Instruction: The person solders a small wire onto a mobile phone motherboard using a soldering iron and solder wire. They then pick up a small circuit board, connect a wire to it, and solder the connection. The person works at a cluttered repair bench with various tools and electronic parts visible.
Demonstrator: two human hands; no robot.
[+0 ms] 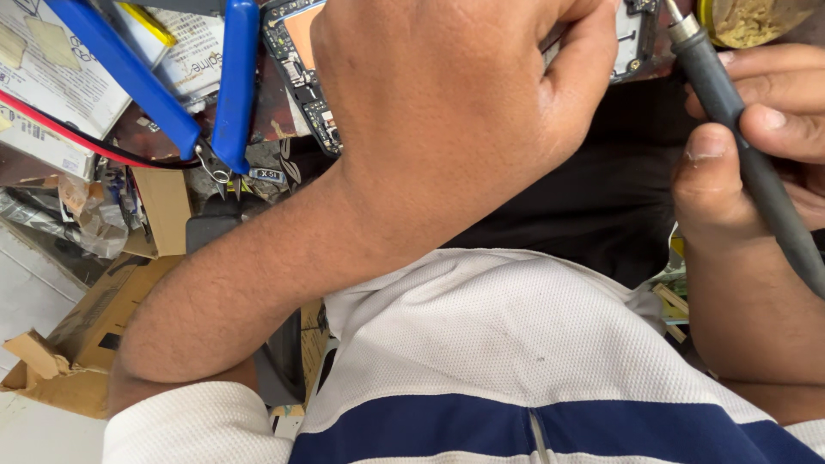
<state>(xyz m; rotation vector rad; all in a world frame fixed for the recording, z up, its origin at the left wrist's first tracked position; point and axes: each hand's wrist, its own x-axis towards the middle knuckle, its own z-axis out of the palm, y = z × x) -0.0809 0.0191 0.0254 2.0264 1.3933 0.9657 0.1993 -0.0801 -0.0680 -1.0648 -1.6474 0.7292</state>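
Right now the left hand (pixel 438 94) curls shut over a circuit board (pixel 305 64), pinning it. Just right of it, the right hand (pixel 756 146) pinches a soldering iron (pixel 743 146) pen-style, long axis slanting up-left toward the board's right edge.

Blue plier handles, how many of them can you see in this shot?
2. One blue handle slants from the top left toward the pivot; the other blue handle runs nearly straight down beside the circuit board. The plier jaws look partly hidden in clutter.
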